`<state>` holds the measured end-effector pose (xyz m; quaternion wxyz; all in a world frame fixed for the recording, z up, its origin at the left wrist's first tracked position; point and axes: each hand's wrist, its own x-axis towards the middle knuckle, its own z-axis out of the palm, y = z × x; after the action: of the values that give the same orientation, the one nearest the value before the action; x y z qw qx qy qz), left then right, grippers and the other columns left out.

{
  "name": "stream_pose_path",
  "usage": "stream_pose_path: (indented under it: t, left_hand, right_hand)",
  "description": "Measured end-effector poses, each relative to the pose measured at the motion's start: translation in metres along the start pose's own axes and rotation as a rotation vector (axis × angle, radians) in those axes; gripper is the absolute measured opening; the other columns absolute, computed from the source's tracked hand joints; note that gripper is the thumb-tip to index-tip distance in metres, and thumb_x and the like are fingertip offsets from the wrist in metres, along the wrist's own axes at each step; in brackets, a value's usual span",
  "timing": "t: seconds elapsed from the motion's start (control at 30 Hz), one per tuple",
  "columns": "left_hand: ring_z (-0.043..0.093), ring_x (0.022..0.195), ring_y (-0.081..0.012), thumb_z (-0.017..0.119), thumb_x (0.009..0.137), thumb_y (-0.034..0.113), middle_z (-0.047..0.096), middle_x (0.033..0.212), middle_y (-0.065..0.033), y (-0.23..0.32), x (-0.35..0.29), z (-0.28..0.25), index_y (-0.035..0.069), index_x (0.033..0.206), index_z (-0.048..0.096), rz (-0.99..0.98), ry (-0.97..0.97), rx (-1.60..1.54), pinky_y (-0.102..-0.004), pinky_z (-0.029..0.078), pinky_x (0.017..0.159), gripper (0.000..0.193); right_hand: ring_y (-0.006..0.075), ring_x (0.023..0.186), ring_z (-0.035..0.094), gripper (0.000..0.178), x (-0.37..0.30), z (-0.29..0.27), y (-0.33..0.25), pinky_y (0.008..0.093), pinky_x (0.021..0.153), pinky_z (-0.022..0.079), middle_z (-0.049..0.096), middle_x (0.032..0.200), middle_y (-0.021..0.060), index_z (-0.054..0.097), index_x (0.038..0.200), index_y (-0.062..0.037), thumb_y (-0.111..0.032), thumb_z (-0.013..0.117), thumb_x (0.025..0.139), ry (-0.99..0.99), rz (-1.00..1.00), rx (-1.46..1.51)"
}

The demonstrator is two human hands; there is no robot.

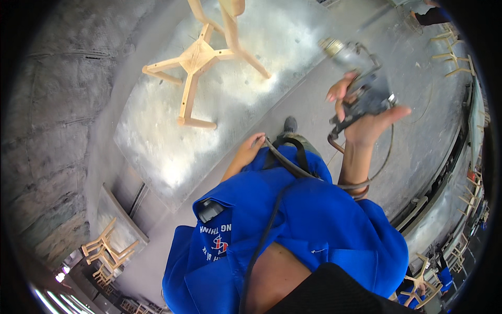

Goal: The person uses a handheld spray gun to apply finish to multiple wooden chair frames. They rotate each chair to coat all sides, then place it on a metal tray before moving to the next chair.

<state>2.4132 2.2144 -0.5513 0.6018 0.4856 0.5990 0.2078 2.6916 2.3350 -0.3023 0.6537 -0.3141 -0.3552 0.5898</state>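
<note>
My right hand (361, 123) is raised over the floor at the right. It grips a dark spray gun (372, 94), with the thumb sticking out to the side; the gun is somewhat blurred. A metal cup (337, 49) sits at the gun's far end. From the gun a thin hose (388, 157) runs down past my right wrist and across my waist. My left hand (250, 147) is low by my waist, its fingers closed on the hose there. Ahead on the left, a pale wooden chair frame (198, 56) stands on a metal-topped table (157, 141).
A grey wall (57, 120) rises at the left. Other wooden chair frames stand at the lower left (109, 243), far right (449, 55) and lower right (418, 282). Another person's arm (434, 15) shows at the upper right. My shoe (291, 124) is beside the table edge.
</note>
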Motion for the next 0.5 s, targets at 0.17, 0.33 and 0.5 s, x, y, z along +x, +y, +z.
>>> stream_pose_path:
  t: [0.17,0.33,0.5]
  left_hand:
    - [0.063,0.106,-0.0254,0.033,0.110,0.045,0.070,0.108,-0.0133,-0.010,0.001,0.007,0.002,0.101,0.073,0.219,0.270,0.183,-0.0340,0.045,0.097,0.059]
    - [0.060,0.079,-0.0241,0.029,0.111,0.043,0.067,0.079,-0.0108,-0.019,-0.034,0.009,0.001,0.079,0.067,-0.137,0.278,-0.093,-0.0367,0.046,0.077,0.065]
    - [0.057,0.082,-0.0219,0.026,0.111,0.046,0.063,0.079,-0.0094,-0.024,-0.043,0.012,0.001,0.072,0.062,-0.222,0.368,-0.009,-0.0350,0.043,0.084,0.070]
  right_hand:
    - [0.0158,0.063,0.063,0.104,0.043,-0.041,0.068,0.0222,0.042,0.037,0.061,0.072,0.0060,0.061,0.104,0.0008,-0.090,0.012,0.087,0.086,0.275,-0.035]
    - [0.0151,0.058,0.062,0.089,0.063,-0.100,0.179,0.0234,0.042,0.036,0.060,0.067,0.0043,0.062,0.102,-0.0023,-0.081,0.021,0.096,0.264,0.572,-0.113]
    - [0.0159,0.055,0.063,0.082,0.058,-0.175,0.254,0.0265,0.042,0.036,0.061,0.066,0.0042,0.064,0.094,-0.0047,-0.079,0.028,0.097,0.472,0.721,-0.281]
